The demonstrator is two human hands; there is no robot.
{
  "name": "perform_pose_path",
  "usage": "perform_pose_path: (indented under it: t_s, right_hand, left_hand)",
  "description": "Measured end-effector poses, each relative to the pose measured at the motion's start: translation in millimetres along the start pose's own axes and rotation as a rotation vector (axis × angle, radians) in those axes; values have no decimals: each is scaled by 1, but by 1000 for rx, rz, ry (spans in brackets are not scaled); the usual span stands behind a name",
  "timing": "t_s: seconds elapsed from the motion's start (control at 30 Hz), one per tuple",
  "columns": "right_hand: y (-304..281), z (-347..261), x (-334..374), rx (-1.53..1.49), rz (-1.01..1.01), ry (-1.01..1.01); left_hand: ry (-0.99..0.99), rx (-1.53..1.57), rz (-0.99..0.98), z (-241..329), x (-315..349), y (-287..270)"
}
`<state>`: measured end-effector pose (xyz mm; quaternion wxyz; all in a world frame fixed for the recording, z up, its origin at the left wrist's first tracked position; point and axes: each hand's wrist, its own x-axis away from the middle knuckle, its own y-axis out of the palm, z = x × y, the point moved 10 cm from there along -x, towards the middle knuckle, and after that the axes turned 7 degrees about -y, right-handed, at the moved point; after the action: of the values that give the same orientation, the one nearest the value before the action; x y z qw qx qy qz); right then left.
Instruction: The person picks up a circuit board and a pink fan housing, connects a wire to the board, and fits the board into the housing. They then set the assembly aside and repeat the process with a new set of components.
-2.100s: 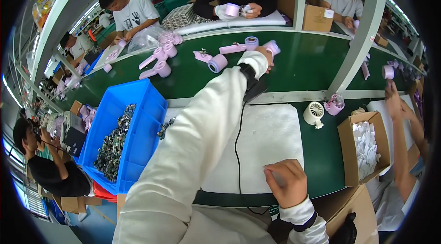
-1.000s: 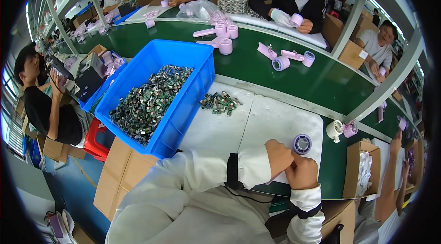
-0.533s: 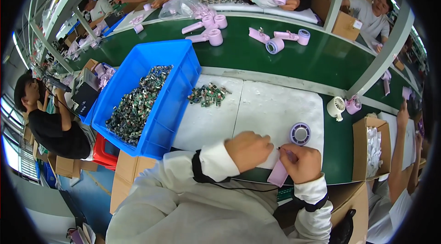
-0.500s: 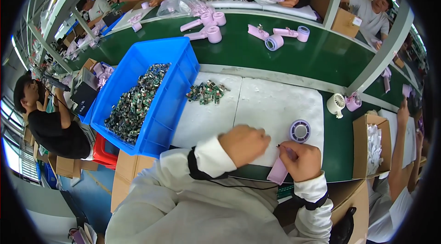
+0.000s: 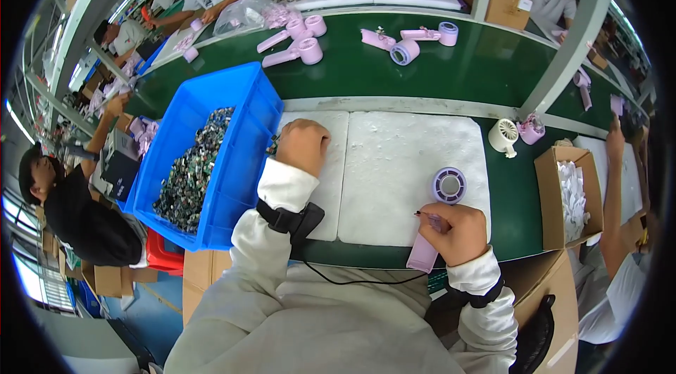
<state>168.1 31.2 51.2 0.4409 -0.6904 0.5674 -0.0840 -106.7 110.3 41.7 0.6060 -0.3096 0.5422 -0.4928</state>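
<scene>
My right hand (image 5: 461, 235) is closed around a pale pink handheld fan casing, its handle (image 5: 423, 254) pointing toward me. A round purple-rimmed fan head (image 5: 449, 185) sits just beyond the fingers; my hand hides where it meets the handle. A tiny dark tip shows by the thumb. My left hand (image 5: 304, 147) is curled, knuckles up, over the small circuit boards (image 5: 272, 144) beside the blue bin (image 5: 239, 170). Its fingertips, anything in them and most of that pile are hidden. Many more boards (image 5: 190, 175) fill the bin.
White foam sheets (image 5: 394, 149) cover the worktop. Several pink fan casings (image 5: 308, 52) lie on the green belt (image 5: 338, 78) beyond. On the right stand a cream fan part (image 5: 503, 137) and a carton (image 5: 551, 198) of white pieces. Co-workers sit across the belt and at both sides.
My left hand has moved left and away from me, from beside the fan to the circuit board pile. The right hand keeps its hold on the fan casing. The view has shifted slightly.
</scene>
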Motion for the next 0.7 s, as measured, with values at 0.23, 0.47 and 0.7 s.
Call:
perform_pose_path:
  t_s: [0.23,0.47,0.7]
  right_hand:
    - [-15,25,1,-93,151,65]
    - [-17,29,4,-151,159,121]
    - [-11,31,5,-168,148,56]
  left_hand:
    - [74,400,35,62,-9,-45]
    - [-86,1280,-512,123,6,-4]
    - [-129,1524,-682,125,18,38]
